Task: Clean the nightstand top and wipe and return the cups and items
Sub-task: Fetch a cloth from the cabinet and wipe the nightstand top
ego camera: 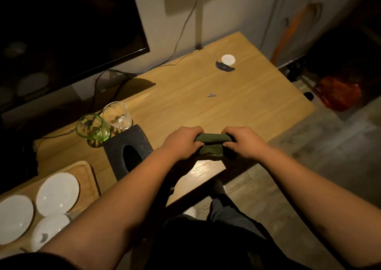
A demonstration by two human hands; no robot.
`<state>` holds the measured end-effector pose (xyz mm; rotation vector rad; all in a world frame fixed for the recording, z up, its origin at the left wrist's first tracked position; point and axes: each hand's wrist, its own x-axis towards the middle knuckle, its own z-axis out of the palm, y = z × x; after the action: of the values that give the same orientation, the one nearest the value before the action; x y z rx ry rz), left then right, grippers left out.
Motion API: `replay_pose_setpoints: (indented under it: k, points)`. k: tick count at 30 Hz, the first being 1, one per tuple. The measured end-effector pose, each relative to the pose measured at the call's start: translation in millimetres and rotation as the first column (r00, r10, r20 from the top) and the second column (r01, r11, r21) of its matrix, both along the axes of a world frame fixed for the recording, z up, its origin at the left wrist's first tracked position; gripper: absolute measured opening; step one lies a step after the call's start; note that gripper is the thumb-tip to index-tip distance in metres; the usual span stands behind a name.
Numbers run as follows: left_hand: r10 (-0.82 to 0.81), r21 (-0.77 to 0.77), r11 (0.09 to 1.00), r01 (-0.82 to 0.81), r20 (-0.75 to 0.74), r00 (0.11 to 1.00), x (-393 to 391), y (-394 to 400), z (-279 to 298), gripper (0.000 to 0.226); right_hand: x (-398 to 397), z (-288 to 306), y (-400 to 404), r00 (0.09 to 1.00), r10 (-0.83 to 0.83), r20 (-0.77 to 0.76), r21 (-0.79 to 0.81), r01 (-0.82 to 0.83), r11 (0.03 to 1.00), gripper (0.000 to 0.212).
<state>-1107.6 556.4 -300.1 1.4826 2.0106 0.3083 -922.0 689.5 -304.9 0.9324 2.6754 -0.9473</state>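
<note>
Both hands are gripping a dark green cloth [212,145] over the near edge of the wooden nightstand top [206,88]. The left hand [182,143] is curling its fingers round one end and the right hand [243,143] round the other, so the cloth is bunching into a roll between them, a loose flap hanging below. They are probably folding or wringing it into a pad for wiping (that is a judgement).

The cups are waiting just beyond and to the left of the left hand: a green glass cup [92,127] touching, or nearly touching, a clear glass cup [118,115], pushed toward the wall edge, likely to free the middle. A black tissue box [128,150] is sitting beside the left forearm. Well beyond the right hand, a white disc [228,59] is lying against a dark crescent-shaped piece [223,67].
</note>
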Motion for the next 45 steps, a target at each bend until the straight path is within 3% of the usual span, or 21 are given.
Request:
replay_pose_setpoints:
  k: [4,10,14,21,26,30,31,34,36,45]
  points:
    - [-0.141,0.056,0.989,0.139,0.016,0.99,24.0,8.6,19.4,0.018,46.5,15.4,-24.2,0.978,-0.207,-0.009,-0.006,0.207,0.978,0.015]
    - [-0.457,0.094,0.885,0.456,-0.003,0.889,121.7,24.7,49.6,0.021,166.3,42.8,-86.0,0.845,-0.531,-0.067,0.005,0.532,0.846,0.014]
    - [-0.649,0.106,0.753,0.649,-0.042,0.76,204.8,32.7,64.2,0.025,250.1,56.0,-126.9,0.692,-0.713,-0.112,0.006,0.718,0.696,0.018]
    - [-0.902,0.11,0.423,0.899,-0.038,0.429,415.2,-2.0,79.8,0.014,427.6,67.1,-256.1,0.34,-0.932,-0.126,-0.008,0.939,0.344,0.024]
    - [-0.984,0.096,0.178,0.979,-0.012,0.18,579.8,-80.4,87.0,0.008,556.2,75.4,-380.1,0.118,-0.986,-0.119,0.029,0.993,0.115,0.009]
    - [-0.999,0.117,-0.028,0.993,-0.048,-0.022,697.0,-154.1,91.6,0.014,636.0,86.0,-485.5,-0.078,-0.987,-0.137,0.072,0.993,-0.089,0.023]
    - [-0.997,0.117,-0.037,0.992,-0.073,-0.029,705.8,-157.4,92.7,0.017,641.6,85.8,-493.6,-0.094,-0.985,-0.147,0.06,0.993,-0.104,0.023]
    - [-0.984,0.162,-0.18,0.97,-0.039,-0.176,786.5,-220.5,97.5,0.023,688.9,93.7,-577.5,-0.257,-0.958,-0.124,0.055,0.963,-0.265,0.015]
    - [-0.961,0.173,-0.276,0.945,-0.025,-0.276,826.5,-256.1,97.8,0.024,712.1,95.5,-619.2,-0.338,-0.938,-0.074,0.069,0.937,-0.343,0.022]
    - [-0.817,0.193,-0.562,0.805,0.023,-0.576,991.2,-381.6,80.7,0.023,792.9,88.6,-754.9,-0.641,-0.763,-0.083,0.106,0.755,-0.647,0.024]
